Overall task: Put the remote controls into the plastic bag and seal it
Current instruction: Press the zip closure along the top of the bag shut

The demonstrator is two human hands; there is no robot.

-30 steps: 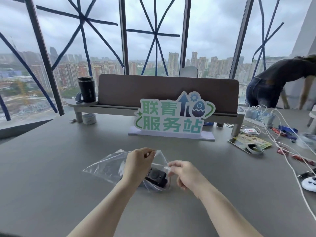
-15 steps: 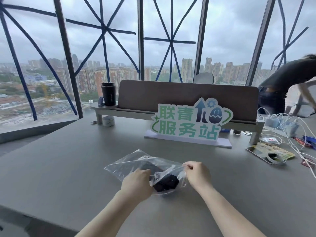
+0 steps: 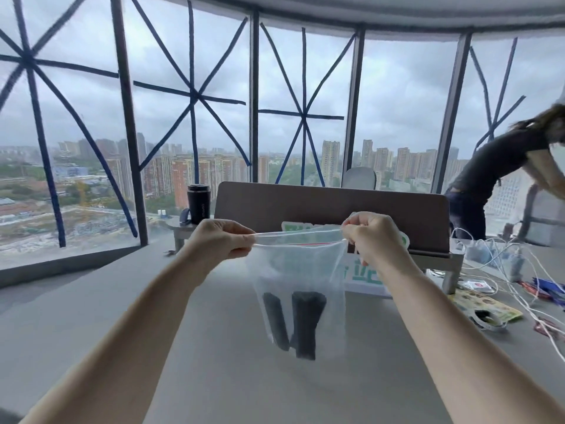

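A clear plastic bag (image 3: 301,270) hangs in the air above the grey table (image 3: 107,301), held by its top edge. My left hand (image 3: 218,238) pinches the left end of the zip strip and my right hand (image 3: 371,237) pinches the right end. The strip is stretched taut between them; I cannot tell whether it is sealed. Two black remote controls (image 3: 293,322) stand upright side by side at the bottom of the bag.
A brown desk divider (image 3: 330,201) with a green sign (image 3: 365,276) stands behind the bag. A black tumbler (image 3: 198,203) sits at its left end. White cables (image 3: 504,270), a tape roll (image 3: 486,319) and small items lie at the right. A person (image 3: 504,169) bends over at far right.
Both hands have lifted the bag off the table and pulled its top edge taut. The remotes have slid to the bottom and hang upright. The view has tilted upward.
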